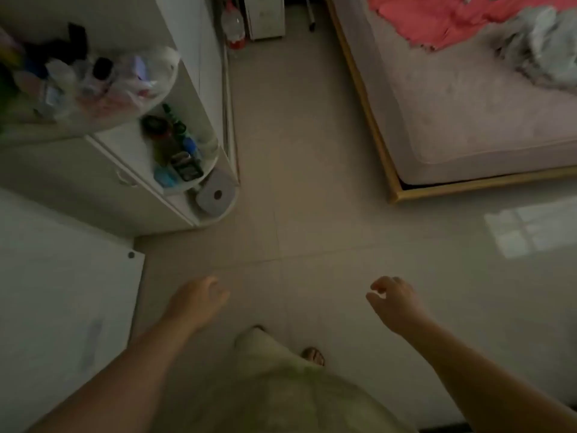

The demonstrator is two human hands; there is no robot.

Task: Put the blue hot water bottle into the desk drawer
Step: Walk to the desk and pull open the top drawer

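Note:
I do not see a blue hot water bottle in the head view. The white desk (62, 301) fills the lower left, and a white drawer front with a handle (125, 178) sits closed beyond it. My left hand (199, 296) hangs over the floor beside the desk corner, fingers loosely curled, holding nothing. Further right, my right hand (395, 298) is also over the floor, fingers apart and empty.
White corner shelves (199, 170) at left hold small bottles and boxes, with a plastic bag (118, 85) of items above. A bed (468, 120) with a wooden frame, pink blanket and grey cloth stands at right. A water bottle (232, 25) stands at the back. Tiled floor (296, 182) lies between.

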